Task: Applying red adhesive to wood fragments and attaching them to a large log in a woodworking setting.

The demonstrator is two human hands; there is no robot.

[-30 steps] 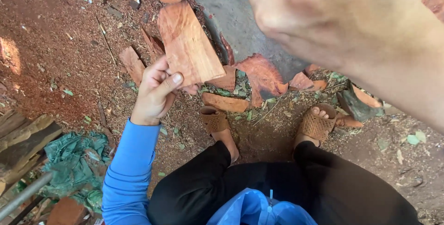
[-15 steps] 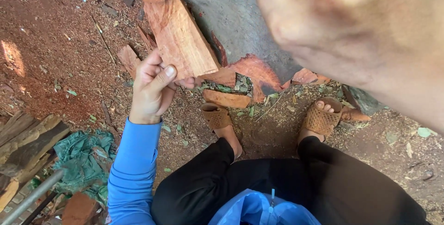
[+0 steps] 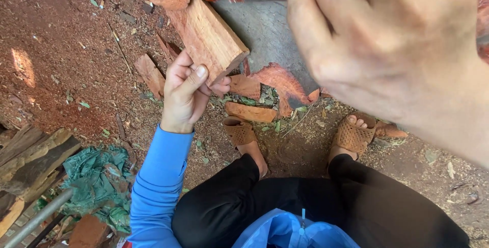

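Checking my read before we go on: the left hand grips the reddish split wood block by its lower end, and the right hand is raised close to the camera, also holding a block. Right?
Not quite. In the head view the left hand does grip the reddish wood block by its lower end, but the right hand, raised close to the camera, holds no block that shows; its fingers are spread.

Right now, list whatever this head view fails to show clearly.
- Right hand: blurred, close to the lens; whether its fingers hold anything cannot be told.
- Grey log: far end hidden by the right hand and cut by the top edge.
- Wood slab in the left hand: upper end runs against another reddish piece, so its length is unclear.
- Metal bar: cut by the left edge.
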